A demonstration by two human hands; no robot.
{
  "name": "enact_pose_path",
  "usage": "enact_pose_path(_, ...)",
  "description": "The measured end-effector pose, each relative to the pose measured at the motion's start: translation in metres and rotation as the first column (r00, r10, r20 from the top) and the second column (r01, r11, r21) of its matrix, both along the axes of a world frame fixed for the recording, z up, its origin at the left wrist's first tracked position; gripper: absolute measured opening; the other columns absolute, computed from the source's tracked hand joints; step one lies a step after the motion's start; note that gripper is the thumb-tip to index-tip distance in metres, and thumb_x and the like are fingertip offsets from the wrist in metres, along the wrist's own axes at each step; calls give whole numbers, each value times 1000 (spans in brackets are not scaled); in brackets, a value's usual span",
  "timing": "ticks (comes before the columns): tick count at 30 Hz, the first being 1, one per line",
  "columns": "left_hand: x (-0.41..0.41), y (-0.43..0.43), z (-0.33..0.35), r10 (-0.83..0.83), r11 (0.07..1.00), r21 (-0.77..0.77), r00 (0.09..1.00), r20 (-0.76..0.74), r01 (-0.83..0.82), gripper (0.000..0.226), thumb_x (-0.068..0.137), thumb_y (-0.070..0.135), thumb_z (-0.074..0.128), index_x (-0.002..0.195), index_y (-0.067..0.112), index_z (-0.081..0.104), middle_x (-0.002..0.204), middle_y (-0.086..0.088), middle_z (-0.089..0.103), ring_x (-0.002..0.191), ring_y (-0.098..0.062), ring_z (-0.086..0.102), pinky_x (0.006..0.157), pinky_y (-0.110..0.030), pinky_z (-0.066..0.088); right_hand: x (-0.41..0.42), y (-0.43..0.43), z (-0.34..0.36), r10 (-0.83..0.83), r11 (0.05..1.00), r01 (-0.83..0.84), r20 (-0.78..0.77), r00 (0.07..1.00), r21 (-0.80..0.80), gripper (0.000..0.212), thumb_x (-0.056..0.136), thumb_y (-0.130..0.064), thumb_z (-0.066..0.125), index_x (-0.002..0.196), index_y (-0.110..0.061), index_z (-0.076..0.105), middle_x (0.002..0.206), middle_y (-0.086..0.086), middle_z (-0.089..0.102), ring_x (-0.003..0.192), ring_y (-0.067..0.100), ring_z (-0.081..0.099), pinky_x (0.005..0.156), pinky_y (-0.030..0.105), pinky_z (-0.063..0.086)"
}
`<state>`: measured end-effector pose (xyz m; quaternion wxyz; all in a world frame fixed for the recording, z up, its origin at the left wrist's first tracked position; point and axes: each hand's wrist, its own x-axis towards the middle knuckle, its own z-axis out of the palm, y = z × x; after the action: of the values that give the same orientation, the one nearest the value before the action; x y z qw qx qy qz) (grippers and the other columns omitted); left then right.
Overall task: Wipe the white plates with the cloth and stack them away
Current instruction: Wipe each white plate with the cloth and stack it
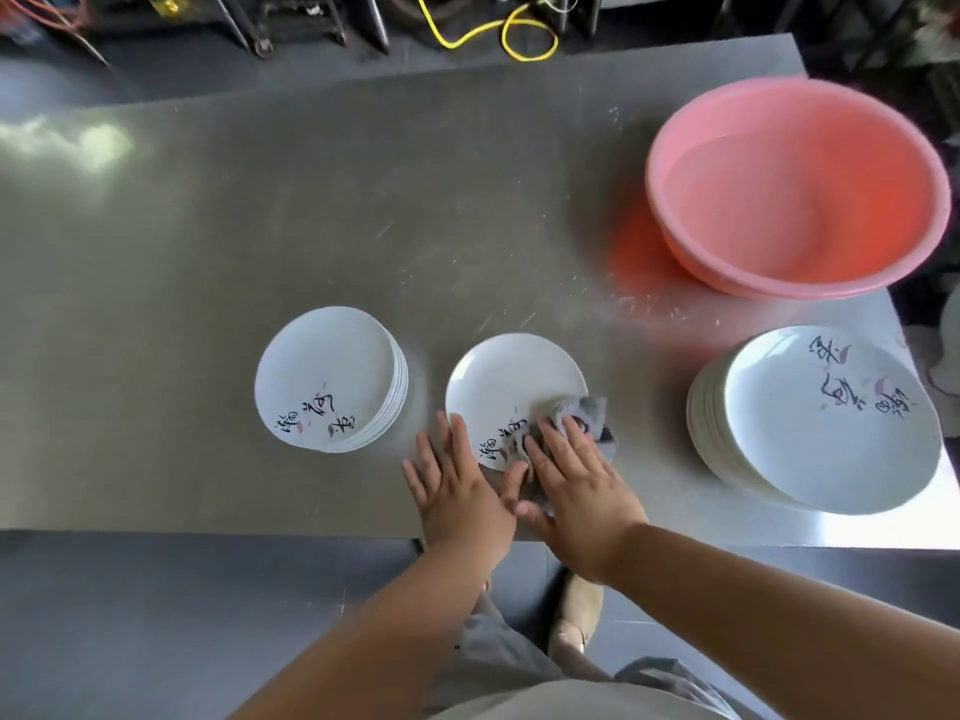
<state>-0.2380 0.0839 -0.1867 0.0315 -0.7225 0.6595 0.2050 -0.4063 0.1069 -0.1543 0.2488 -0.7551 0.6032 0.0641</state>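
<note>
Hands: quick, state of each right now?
Left hand: open, flat at the middle plate's near rim, holding nothing.
Right hand: open, fingers straight, pressing the grey cloth onto that plate.

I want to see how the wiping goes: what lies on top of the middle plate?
On the middle plate lies the grey cloth, pressed flat by the right hand; the left hand touches its near rim. Cloth and hands cover part of the black lettering.

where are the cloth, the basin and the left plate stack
cloth [592, 407]: head view, its grey upper-right fold
basin [893, 200]: head view, inner right wall
left plate stack [324, 366]: head view, top plate's white middle
</note>
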Motion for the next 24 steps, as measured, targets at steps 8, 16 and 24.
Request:
enact_pose_path(8,43,-68,12,-438,873,-193,894,94,448,80,99,68,23,167,29,7,173,11,-21,160,-16,-19,128,-42,-13,-61,-66,-2,-31,995,31,4,1000,-97,81,99,-70,26,164,-21,27,175,-1,9,160,18,-15,125,31,-13)
enact_pose_path(16,38,-58,-12,-411,885,-169,899,153,433,75,101,62,21,168,27,17,176,9,-6,162,-25,-5,130,-51,-4,-21,-18,-8,31,999,-32,-119,992,-5,102,88,-80,-2,167,-16,-7,173,7,-19,147,27,-41,122,45,-23)
enact_pose_path(24,7,-32,-5,-196,956,-203,976,96,212,80,97,70,30,163,24,30,176,1,1,161,-33,1,129,-52,-5,-45,-62,-6,-120,992,113,-121,985,-62,87,102,-67,25,168,-14,6,175,4,-14,159,32,-18,125,41,-16)
